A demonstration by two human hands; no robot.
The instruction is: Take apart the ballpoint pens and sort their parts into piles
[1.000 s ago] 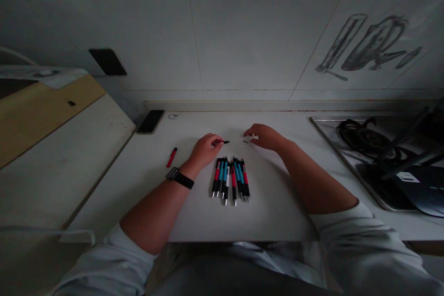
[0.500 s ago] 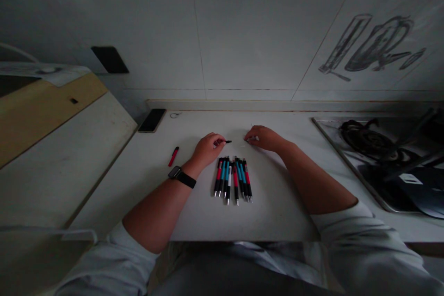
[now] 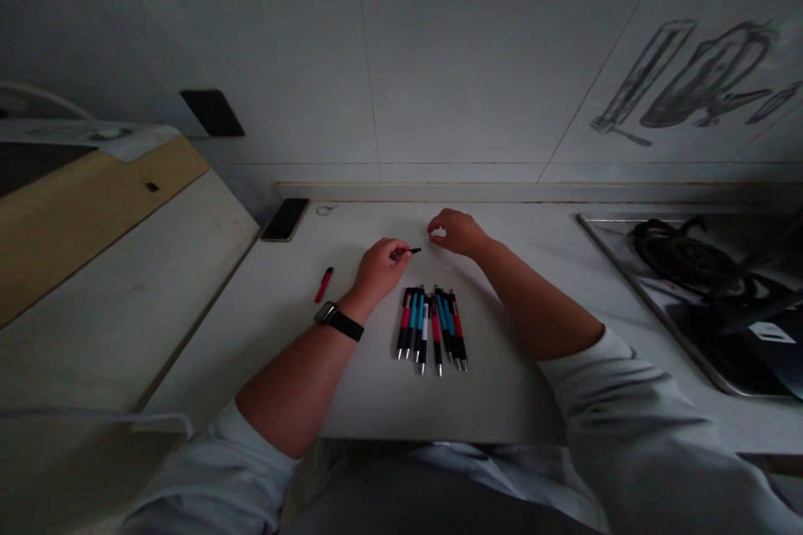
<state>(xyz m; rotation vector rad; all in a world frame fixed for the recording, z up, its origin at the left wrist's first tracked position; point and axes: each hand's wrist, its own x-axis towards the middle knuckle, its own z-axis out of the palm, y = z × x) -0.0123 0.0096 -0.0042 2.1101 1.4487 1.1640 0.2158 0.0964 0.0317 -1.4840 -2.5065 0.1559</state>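
Pinched in my left hand (image 3: 379, 264) is a dark pen part (image 3: 415, 251), its thin black end poking out toward the right. Just to the right and slightly farther back, my right hand (image 3: 457, 232) hovers over the counter with thumb and fingertips brought together. Something small and dark seems to sit between those fingertips, too small to make out. In front of both hands lies a row of several click pens (image 3: 432, 326) in red, blue and white, their silver tips facing me. Left of my left wrist rests a red pen barrel (image 3: 324, 285) with a black end.
A phone (image 3: 285, 219) and a small ring-shaped item (image 3: 325, 210) lie at the back left of the white counter (image 3: 502, 401). A gas stove (image 3: 683, 309) borders the right side. A wooden panel (image 3: 106, 192) stands at the left, before a tiled wall.
My right hand has moved left and a little back, closer to the pen part in my left hand. The whole view has shifted slightly; the pens lie as before.
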